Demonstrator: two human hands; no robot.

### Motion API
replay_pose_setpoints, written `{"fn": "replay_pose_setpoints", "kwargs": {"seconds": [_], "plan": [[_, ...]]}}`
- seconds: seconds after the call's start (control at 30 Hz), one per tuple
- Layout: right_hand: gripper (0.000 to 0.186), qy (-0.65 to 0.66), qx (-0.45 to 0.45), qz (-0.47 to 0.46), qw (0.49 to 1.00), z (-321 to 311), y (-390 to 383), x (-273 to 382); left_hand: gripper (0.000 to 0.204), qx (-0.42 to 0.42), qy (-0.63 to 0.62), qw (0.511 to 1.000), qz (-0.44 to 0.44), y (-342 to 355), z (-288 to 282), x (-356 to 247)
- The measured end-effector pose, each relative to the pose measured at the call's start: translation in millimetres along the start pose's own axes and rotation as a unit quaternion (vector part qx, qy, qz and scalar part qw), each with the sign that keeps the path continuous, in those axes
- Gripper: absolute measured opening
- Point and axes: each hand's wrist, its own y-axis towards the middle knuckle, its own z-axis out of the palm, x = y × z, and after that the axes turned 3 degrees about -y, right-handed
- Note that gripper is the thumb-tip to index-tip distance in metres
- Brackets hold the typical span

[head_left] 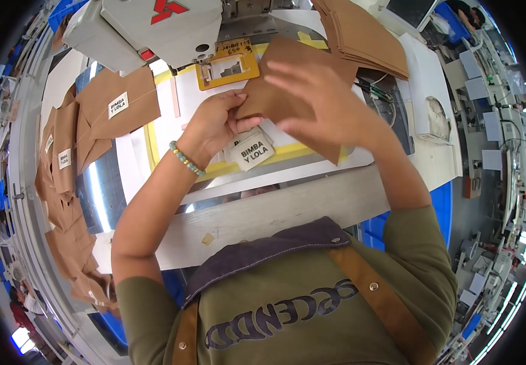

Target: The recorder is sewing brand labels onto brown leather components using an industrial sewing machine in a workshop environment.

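A brown fabric panel lies slanted over the white work surface in front of the sewing machine. With curled fingers, my left hand grips the panel's left edge. Over the panel's right part, my right hand is slightly blurred, fingers spread and holding nothing. Whether its fingertips touch the fabric I cannot tell. Several cream labels with dark lettering lie in a small pile just below my left fingers. A yellow clamp frame sits under the machine head, beside the panel's upper left edge.
At the upper right rests a stack of brown panels. Brown panels with labels attached lie on the left, and more hang down the table's left side. Cables run on the right, near a white box-like part.
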Motion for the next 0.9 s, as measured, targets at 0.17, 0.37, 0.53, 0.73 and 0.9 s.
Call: {"fn": "replay_pose_setpoints", "kwargs": {"seconds": [0.17, 0.37, 0.53, 0.73, 0.9], "plan": [[0.080, -0.072, 0.002, 0.032, 0.997, 27, -36, 30, 0.033, -0.012, 0.016, 0.998, 0.060, -8, -11, -1], [0.067, -0.071, -0.055, 0.040, 0.995, 53, -42, 45, 0.035, -0.067, 0.019, 0.992, 0.105, -25, -15, 0], [0.036, -0.217, -0.110, -0.011, 0.970, 64, -34, 3, 0.042, -0.047, 0.000, 0.987, 0.151, -36, -26, 3], [0.038, -0.212, -0.119, -0.016, 0.970, 60, -16, -18, 0.056, -0.069, 0.448, 0.767, 0.454, -55, -28, 23], [0.040, -0.200, -0.106, -0.040, 0.973, 72, 3, -29, 0.042, -0.055, 0.641, 0.517, 0.565, -36, -50, 9]]}}
